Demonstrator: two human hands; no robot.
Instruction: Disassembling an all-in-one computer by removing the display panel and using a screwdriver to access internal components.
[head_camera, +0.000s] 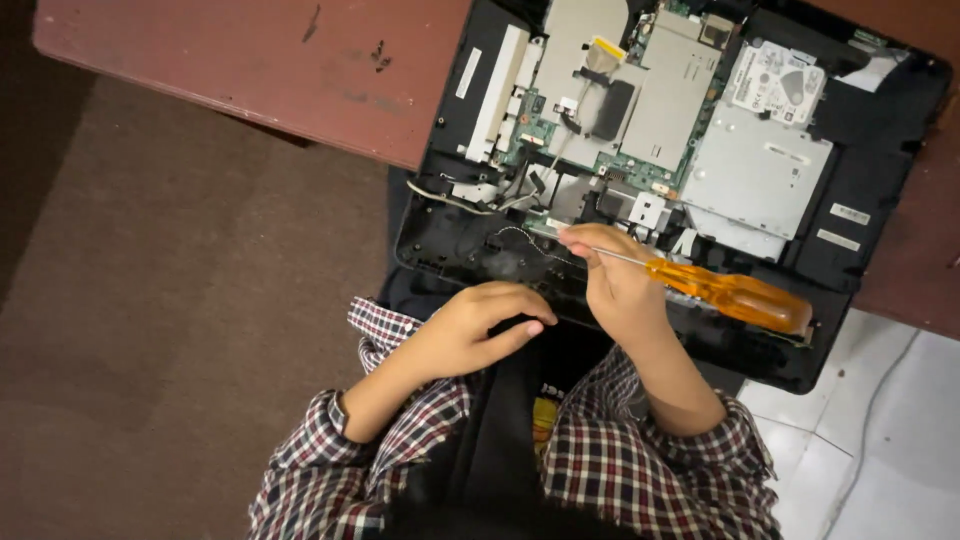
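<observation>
An opened laptop chassis (860, 190) was found lying bottom-up on a reddish-brown table (250, 70), its near edge overhanging the table toward the person. The far edge of the chassis was cut off by the top of the frame. Inside it, a green circuit board (640, 165), a silver metal plate (755, 170) and a hard drive (775, 85) were exposed; smaller connectors and cables around them were too fine to be identified.

The right hand (620, 285) was seen at the near middle of the chassis, fingers closed around the thin steel shaft of a screwdriver (730, 295) close to its tip. The tip itself was hidden by the fingertips, so the part it met could not be determined. The orange translucent handle was left ungripped, lying out to the right over the black frame.

The left hand (480, 325) was observed resting on the near rim of the chassis, fingers curled loosely downward. Whether anything was held beneath them could not be told, as the palm side was hidden.

Both forearms were covered by checked sleeves (640, 470), rolled back from the wrists. The lap was largely obscured by dark cloth. Brown carpet (170, 300) was noted at left, pale floor tiles (880, 440) at lower right.
</observation>
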